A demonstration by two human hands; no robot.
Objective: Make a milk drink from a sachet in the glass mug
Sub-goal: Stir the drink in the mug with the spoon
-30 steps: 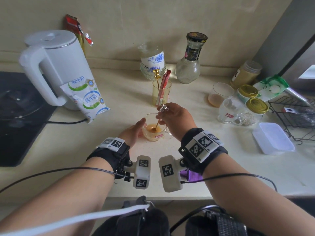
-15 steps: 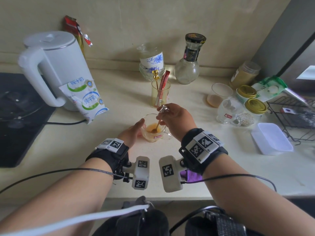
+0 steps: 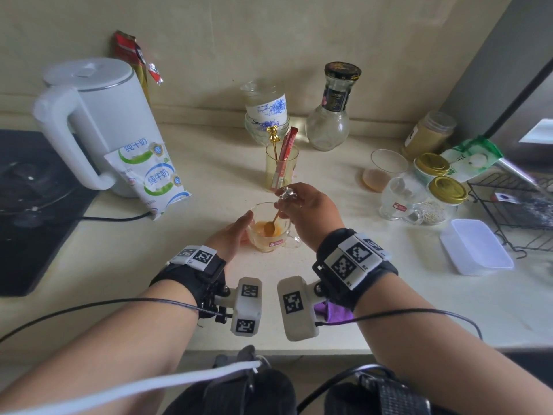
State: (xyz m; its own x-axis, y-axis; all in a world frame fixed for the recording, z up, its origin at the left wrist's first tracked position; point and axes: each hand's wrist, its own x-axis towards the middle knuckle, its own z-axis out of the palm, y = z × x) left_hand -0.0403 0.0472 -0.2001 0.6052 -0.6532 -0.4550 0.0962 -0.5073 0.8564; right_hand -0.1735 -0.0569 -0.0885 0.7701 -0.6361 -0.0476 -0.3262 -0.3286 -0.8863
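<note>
A glass mug [image 3: 279,241] with orange-brown liquid at its bottom stands on the counter in front of me. My left hand [image 3: 232,235] wraps around the mug's left side. My right hand [image 3: 308,212] pinches a gold spoon [image 3: 273,221] by its upper handle; the bowl of the spoon sits in the liquid. A white milk pouch [image 3: 149,175] with blue and green print leans against the kettle at the left. Behind the mug, a yellow tumbler [image 3: 281,169] holds a red sachet [image 3: 285,151] and a second gold spoon.
A white kettle [image 3: 98,121] stands at the left beside a black hob [image 3: 30,205]. At the back are a blue-patterned cup [image 3: 266,107] and a glass bottle [image 3: 332,115]. To the right are glasses, gold-lidded jars [image 3: 447,190], a plastic box [image 3: 475,250] and a wire rack [image 3: 523,211].
The spoon's bowl has shifted a little inside the mug while my right hand holds it. My left hand stays on the mug.
</note>
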